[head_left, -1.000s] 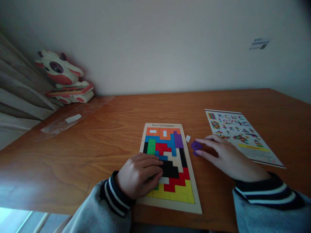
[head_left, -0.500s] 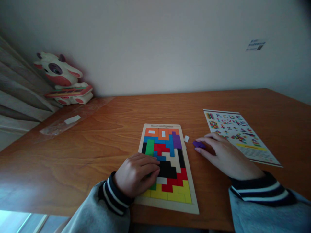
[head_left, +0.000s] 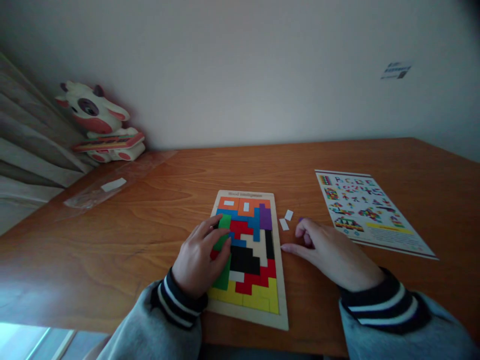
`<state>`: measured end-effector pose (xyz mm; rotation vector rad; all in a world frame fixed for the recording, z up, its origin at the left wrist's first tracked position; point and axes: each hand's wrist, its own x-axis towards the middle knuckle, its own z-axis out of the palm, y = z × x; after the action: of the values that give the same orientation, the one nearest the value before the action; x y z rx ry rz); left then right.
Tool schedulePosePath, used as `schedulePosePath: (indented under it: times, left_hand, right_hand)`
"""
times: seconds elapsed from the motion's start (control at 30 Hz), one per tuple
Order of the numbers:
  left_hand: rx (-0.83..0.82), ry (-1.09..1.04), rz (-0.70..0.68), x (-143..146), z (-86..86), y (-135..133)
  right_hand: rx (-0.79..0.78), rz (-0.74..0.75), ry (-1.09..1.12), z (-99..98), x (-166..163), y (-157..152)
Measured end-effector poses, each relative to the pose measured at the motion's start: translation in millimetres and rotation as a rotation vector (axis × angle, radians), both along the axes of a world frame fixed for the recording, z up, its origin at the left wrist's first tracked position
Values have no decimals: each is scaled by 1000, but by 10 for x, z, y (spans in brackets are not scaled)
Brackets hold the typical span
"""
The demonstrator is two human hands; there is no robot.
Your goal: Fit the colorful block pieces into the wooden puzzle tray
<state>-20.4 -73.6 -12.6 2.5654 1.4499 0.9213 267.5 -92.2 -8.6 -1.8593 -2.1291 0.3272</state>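
Observation:
A wooden puzzle board (head_left: pixel 283 320) lies in front of me, filled with coloured block pieces. My left hand (head_left: pixel 200 257) rests over its left side, fingers apart, beside and partly on a long green piece (head_left: pixel 224 280). Just right of the board is my right hand (head_left: pixel 322 245), its fingers curled and its thumb stretched to the board's right edge. A sliver of a purple puzzle piece (head_left: pixel 301 219) shows at the curled fingers; the rest of it is hidden. Two small white stickers (head_left: pixel 288 215) lie between the board and this hand.
A printed pattern sheet (head_left: pixel 390 240) lies to the right on the wooden table (head_left: pixel 157 210). A clear plastic wrapper (head_left: pixel 88 197) is at the left. At the back left corner stands a toy cow with a keyboard (head_left: pixel 107 130), near a curtain (head_left: pixel 33 145).
The board has shifted and turned slightly to the left. My left hand has moved up along its left side, spreading its fingers. My right hand has come left to the board's edge, uncovering a second white sticker.

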Motion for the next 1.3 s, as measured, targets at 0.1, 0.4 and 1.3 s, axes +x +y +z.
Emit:
schedulePosePath:
  times: [0.1, 0.4, 1.3]
  left_hand:
    - [2, 20, 36, 7, -12, -15]
    - [2, 72, 164, 2, -34, -11]
    - [-11, 77, 4, -28, 41, 21]
  right_hand:
    - [157, -16, -66, -25, -57, 13]
    - [131, 157, -232, -187, -118, 0]
    - [97, -95, 63, -91, 543, 107]
